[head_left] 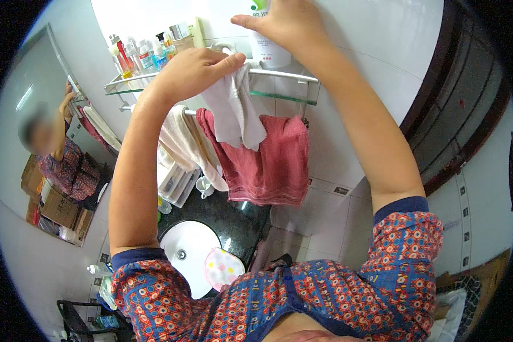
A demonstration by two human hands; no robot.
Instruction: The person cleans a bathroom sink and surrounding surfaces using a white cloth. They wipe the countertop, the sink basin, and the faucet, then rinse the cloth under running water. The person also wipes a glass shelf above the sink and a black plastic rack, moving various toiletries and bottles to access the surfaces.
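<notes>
My left hand (191,71) is closed around a light grey-white cloth (233,117) at the front rail of a glass wall shelf. The cloth hangs down from my fingers, in front of a red towel (273,165). Higher up on the right, my right hand (293,25) grips a white bottle (271,54) with a green mark near its top. My thumb lies across the bottle's front, while the other fingers are partly hidden or cut off by the picture's upper edge. The bottle's base is at the shelf's right part.
Several small bottles (145,56) crowd the left of the glass shelf (282,97). Beneath it, a cream towel (185,134) hangs beside the red one. Lower down are a white basin (176,236) in a dark counter (233,214) and a spotted cloth (225,268). A mirror (45,74) is at left.
</notes>
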